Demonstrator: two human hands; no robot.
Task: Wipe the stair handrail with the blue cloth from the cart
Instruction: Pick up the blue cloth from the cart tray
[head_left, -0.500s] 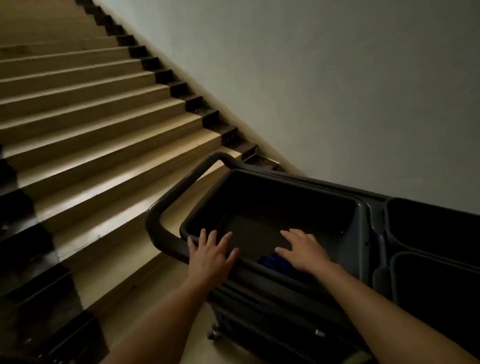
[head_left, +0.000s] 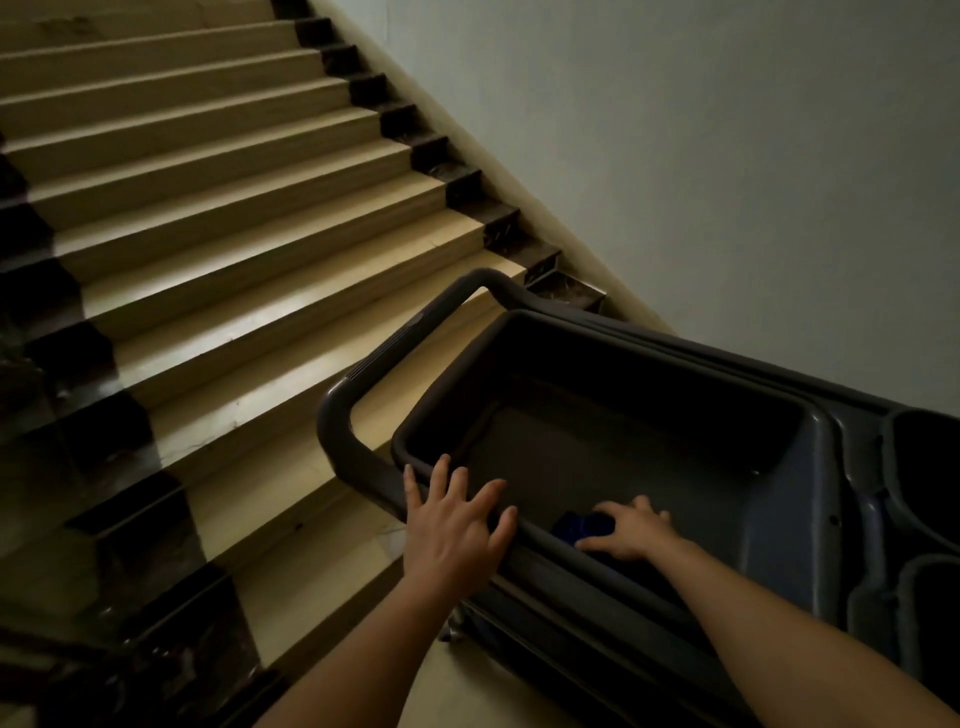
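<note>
The right hand (head_left: 631, 530) is reaching down into the big top bin (head_left: 613, 415) of the grey cart (head_left: 810, 467), fingers curling over the blue cloth (head_left: 579, 525). The cloth is lying in the near corner of that bin, tight against the near wall, a small dark-blue bunch only partly showing past the hand. Its longer side seems to be running along the near wall, left to right across the view, but so much of it is covered that its pointing end cannot be told. Whether the fingers are actually pinching it yet cannot be told either; they are bent and lying on it, thumb stretching out towards the rim.

The left hand (head_left: 454, 525) is resting flat on the bin's near-left corner, fingers spread wide and gripping nothing. Just beyond it the cart's push handle (head_left: 358, 384) is looping out to the left over the lowest steps.

The stairs (head_left: 218, 218) are climbing away up and to the left, pale treads with dark edging at both sides, and the plain wall (head_left: 701, 156) is rising on the right. Two darker round compartments (head_left: 924, 457) are sitting at the cart's right end.
</note>
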